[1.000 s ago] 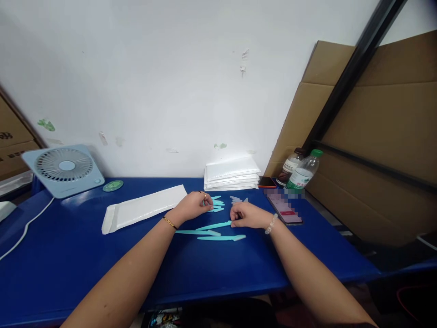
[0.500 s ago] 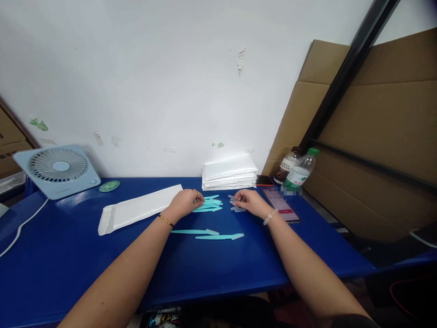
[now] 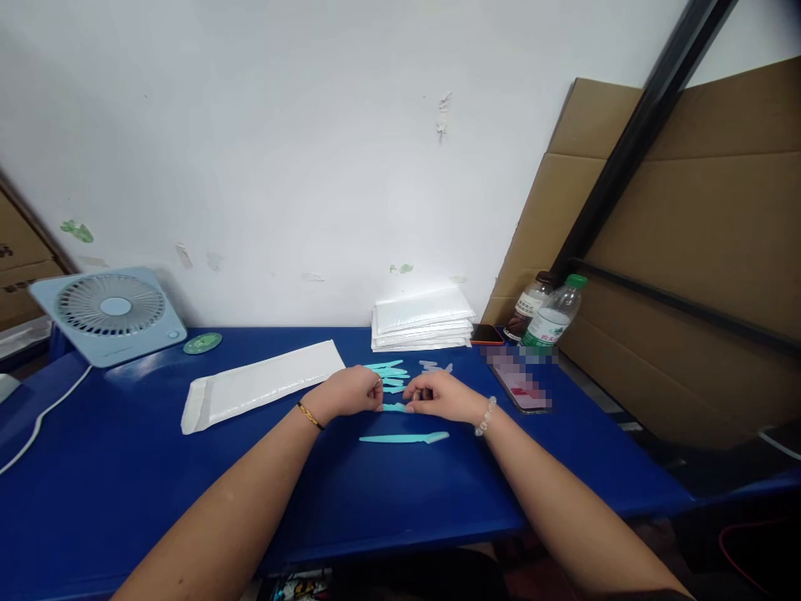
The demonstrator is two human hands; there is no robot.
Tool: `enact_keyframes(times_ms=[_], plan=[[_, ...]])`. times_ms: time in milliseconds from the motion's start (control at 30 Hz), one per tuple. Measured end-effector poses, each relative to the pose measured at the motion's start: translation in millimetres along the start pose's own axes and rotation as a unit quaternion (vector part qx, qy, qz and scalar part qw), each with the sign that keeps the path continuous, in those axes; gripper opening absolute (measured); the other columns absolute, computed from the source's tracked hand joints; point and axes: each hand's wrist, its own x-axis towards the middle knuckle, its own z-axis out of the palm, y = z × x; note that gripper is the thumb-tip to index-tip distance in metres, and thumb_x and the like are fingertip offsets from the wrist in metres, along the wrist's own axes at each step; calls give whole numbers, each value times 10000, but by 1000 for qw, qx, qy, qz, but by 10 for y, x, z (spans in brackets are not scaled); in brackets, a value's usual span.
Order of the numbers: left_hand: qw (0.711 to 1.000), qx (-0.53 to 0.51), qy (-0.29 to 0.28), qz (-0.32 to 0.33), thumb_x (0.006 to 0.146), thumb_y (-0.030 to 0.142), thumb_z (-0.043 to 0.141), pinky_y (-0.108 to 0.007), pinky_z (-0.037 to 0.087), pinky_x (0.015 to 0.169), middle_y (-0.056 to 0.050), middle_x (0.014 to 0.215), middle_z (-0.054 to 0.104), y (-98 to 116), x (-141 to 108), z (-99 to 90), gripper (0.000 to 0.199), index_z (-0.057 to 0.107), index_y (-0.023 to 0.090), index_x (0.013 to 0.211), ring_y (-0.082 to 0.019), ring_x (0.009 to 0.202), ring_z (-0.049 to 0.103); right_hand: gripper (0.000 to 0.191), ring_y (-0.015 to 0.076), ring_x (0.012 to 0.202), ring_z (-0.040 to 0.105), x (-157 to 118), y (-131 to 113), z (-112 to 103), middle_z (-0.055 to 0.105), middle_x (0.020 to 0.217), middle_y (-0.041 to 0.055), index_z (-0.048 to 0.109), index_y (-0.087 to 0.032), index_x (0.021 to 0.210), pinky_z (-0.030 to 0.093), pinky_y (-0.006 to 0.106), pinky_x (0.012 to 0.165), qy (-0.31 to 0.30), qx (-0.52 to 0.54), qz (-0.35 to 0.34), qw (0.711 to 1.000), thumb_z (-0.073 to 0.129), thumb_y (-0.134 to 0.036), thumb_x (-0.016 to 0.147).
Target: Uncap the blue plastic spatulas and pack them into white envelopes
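Between my two hands a teal stick (image 3: 394, 407) is stretched. My left hand (image 3: 366, 391) pinches its left part. At its right end, the fingertips of my right hand (image 3: 425, 396) are closed on the stick's head. Another teal stick with an angled head (image 3: 400, 438) lies on the blue table below them. Behind my hands is a loose pile of teal sticks (image 3: 389, 367). Several small clear pieces (image 3: 431, 366) lie just behind my right hand, partly hidden by it.
A white padded envelope (image 3: 269, 380) lies at left, beyond it a blue fan (image 3: 116, 306) and green disc (image 3: 203, 343). Stacked white envelopes (image 3: 422, 320) stand by the wall. At right are phones (image 3: 516, 380) (image 3: 486, 335) and two bottles (image 3: 551, 321) (image 3: 531, 305).
Both hands have come nearer to me and closer together. A teal stick is now between them, and only one lies at the front. The clear pieces are no longer at my right fingertips.
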Motion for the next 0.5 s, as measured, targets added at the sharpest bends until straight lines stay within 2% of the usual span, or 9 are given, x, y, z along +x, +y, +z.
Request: enact_keyframes(times_ms=[100, 200, 333, 500], plan=[[998, 22, 60, 1, 728, 236, 583, -231, 342, 523, -13, 751, 689, -29, 29, -7, 91, 671, 214, 732, -150, 650, 587, 154, 114, 621, 561, 4, 46, -37, 640, 689, 5, 674, -166, 774, 432, 223, 594, 35, -1, -1, 999, 596, -294, 812], [993, 39, 114, -8, 751, 222, 546, -234, 346, 541, -15, 773, 683, -77, 43, -43, 112, 657, 212, 747, -152, 677, 590, 176, 117, 618, 557, -17, 75, -119, 645, 703, 17, 665, -158, 781, 426, 223, 581, 88, 3, 24, 996, 583, -308, 819], [992, 26, 123, 5, 778, 294, 540, -237, 338, 538, -13, 776, 675, -84, 69, -55, 134, 647, 215, 764, -155, 693, 594, 243, 119, 628, 553, -14, 48, -118, 641, 707, 14, 670, -159, 866, 418, 219, 579, 103, 21, 18, 994, 630, -387, 790], [991, 12, 130, 2, 789, 321, 537, -234, 338, 553, -16, 794, 684, -150, 118, -11, 154, 646, 214, 772, -159, 693, 588, 221, 118, 587, 550, 22, 134, -121, 641, 679, 21, 682, -151, 829, 405, 216, 543, 118, 13, 33, 992, 574, -344, 824]])
